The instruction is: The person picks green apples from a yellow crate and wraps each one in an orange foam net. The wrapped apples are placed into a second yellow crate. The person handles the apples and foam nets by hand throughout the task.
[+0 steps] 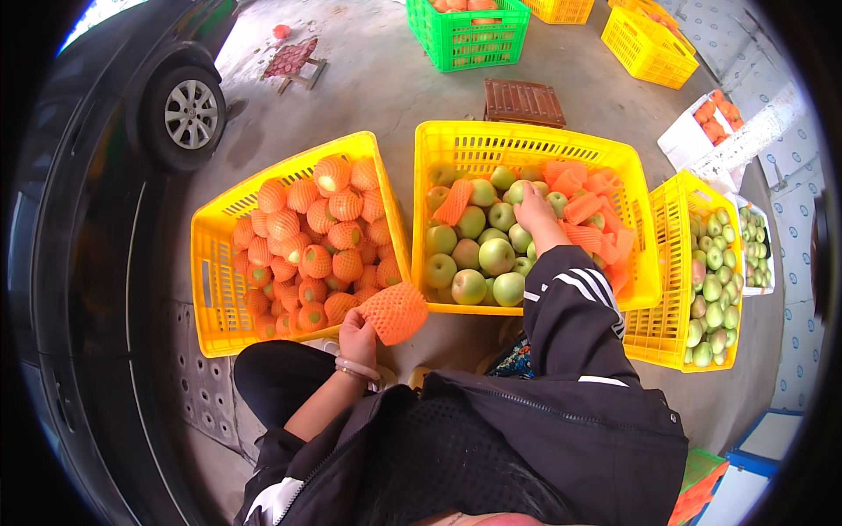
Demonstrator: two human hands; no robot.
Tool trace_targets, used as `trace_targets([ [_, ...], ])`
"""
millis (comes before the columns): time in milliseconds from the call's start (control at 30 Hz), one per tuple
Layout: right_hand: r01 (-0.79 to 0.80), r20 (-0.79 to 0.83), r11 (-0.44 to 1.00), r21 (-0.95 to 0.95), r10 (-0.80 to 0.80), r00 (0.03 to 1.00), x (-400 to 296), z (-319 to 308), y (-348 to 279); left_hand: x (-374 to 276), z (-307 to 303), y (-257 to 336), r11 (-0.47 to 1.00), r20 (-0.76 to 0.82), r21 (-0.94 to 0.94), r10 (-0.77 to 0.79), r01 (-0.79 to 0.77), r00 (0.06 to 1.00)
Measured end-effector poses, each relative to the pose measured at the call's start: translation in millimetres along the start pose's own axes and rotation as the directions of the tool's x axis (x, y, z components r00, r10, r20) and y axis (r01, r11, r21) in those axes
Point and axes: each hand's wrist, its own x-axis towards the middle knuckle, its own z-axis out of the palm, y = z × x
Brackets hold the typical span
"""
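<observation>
My left hand (358, 340) pinches the edge of an orange foam net sleeve (396, 314), held spread in front of my knees. Whether anything sits inside the sleeve is hard to see. My right hand (534, 214) reaches into the middle yellow crate (536, 136), its fingers around a green apple (517, 191). Around it lie more green apples (496, 256), some blushed red, and a heap of loose orange foam sleeves (595, 220) on the right side. To the left, a tilted yellow crate (209, 289) holds many sleeved apples (316, 230).
A dark vehicle (85, 263) stands along the left. Another yellow crate of apples (658, 276) adjoins on the right. Beyond are a brown stool (524, 102), a green crate (470, 43), a yellow crate (648, 59), a small patterned stool (291, 59) and a white box (681, 135).
</observation>
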Motion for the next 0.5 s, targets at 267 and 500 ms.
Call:
trace_targets([
  [267,0.513,-0.348,0.794,0.326,-0.404,0.846,-40,-24,-75,6,10,12,0.995,0.015,-0.066,0.074,-0.073,0.997],
  [500,0.932,0.144,0.338,0.130,-0.937,0.319,-227,-32,-157,-1,14,21,0.984,0.382,-0.135,-0.059,0.119,0.922],
])
